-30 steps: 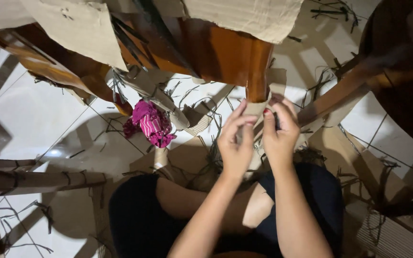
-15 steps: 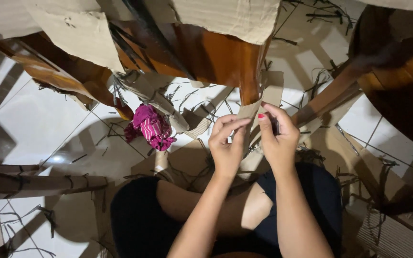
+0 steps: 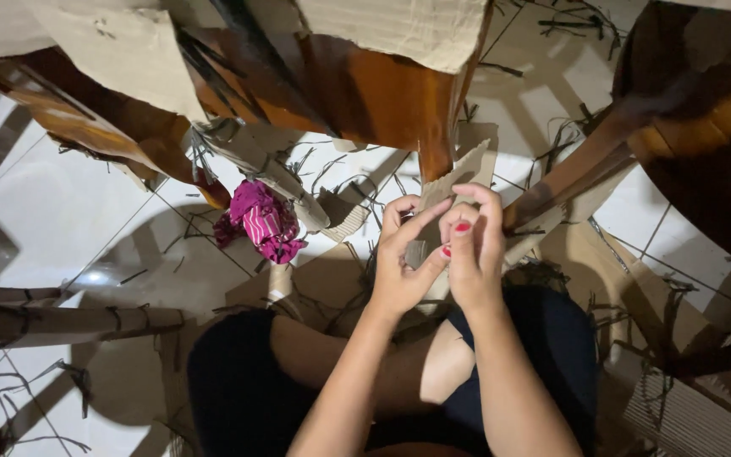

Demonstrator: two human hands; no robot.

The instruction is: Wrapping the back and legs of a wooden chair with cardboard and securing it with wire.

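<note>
Both hands meet close together over the person's lap, pinched on 1 strip of corrugated cardboard (image 3: 458,182) that rises from between the fingers toward the wooden furniture above. The left hand (image 3: 403,262) grips the strip from the side with its thumb stretched across toward the other hand; the right hand (image 3: 471,250) curls its fingers over the strip's near face, nails painted red. The 2 hands touch each other at the thumbs.

Room to move is tight. Just beyond the strip's top end stands a polished wooden leg (image 3: 433,127), with a torn cardboard sheet (image 3: 399,30) draped over the wood above it. To the right, a slanting wooden rail (image 3: 568,173) and a dark wooden seat (image 3: 704,127) close that side. The white tiled floor (image 3: 52,203) opens out to the left, though it is strewn with thin dark cardboard shreds. A crumpled pink cloth (image 3: 264,222) lies on the tiles left of the hands, well apart from them, beside a rolled cardboard piece (image 3: 285,182). A long cardboard tube (image 3: 69,322) lies along the floor at the left edge. Flat cardboard (image 3: 628,279) covers the floor to the right of the knees.
</note>
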